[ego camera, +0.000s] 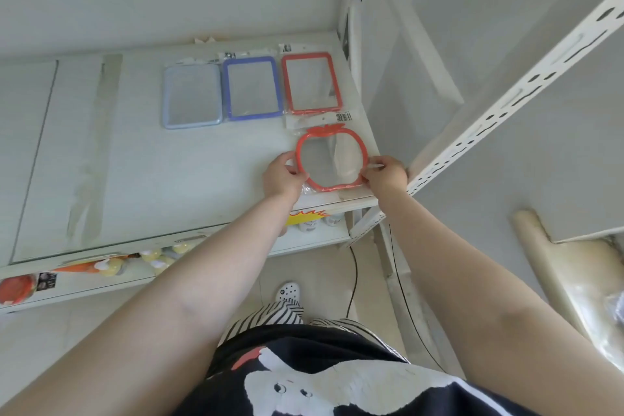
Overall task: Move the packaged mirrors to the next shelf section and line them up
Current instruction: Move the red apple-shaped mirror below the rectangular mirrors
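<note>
Three packaged rectangular mirrors lie in a row at the back right of the white shelf [169,179]: a pale blue one [192,96], a violet-blue one [253,88] and a red one [312,83]. In front of the red one lies a red apple-shaped mirror [332,159] in clear wrap, near the shelf's front right corner. My left hand [282,174] pinches its left rim. My right hand [385,176] holds its right rim and wrap.
A perforated white upright [506,111] rises just right of my right hand. A strip of clear tape [94,145] runs across the shelf's left part. The lower shelf [101,280] holds yellow and orange goods. A black cable [354,273] hangs by the floor.
</note>
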Action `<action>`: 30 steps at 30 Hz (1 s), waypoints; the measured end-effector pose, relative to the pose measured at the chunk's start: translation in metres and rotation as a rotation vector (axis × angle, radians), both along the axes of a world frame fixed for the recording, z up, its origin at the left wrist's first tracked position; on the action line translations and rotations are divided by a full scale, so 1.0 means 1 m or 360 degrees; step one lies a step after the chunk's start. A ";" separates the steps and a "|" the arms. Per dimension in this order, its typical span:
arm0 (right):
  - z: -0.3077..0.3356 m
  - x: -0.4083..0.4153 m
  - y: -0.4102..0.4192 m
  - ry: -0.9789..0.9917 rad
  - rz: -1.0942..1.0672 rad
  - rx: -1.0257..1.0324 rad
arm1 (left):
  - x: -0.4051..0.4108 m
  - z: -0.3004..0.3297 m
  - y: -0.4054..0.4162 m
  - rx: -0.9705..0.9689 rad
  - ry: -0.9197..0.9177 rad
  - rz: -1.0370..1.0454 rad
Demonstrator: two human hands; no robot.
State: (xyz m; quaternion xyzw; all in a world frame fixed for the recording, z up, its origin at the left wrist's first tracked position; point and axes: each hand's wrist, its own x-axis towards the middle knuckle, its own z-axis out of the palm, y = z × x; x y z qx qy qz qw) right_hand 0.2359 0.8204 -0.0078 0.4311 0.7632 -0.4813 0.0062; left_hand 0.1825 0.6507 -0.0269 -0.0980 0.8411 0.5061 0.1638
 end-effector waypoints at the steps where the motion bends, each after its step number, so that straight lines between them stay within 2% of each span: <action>1: -0.001 0.000 0.001 -0.0004 0.0004 -0.0008 | 0.001 -0.001 0.001 -0.0013 0.0012 0.0002; 9: -0.010 -0.001 0.003 -0.0007 0.0059 -0.0008 | 0.005 0.001 0.005 -0.0198 0.0131 -0.0079; 20: -0.011 -0.002 0.006 -0.0044 0.0131 0.0049 | 0.003 -0.002 0.005 -0.0235 0.0151 -0.0093; 30: 0.008 0.005 -0.015 -0.0423 0.0608 0.0798 | 0.006 0.006 0.004 -0.0345 0.0137 -0.0068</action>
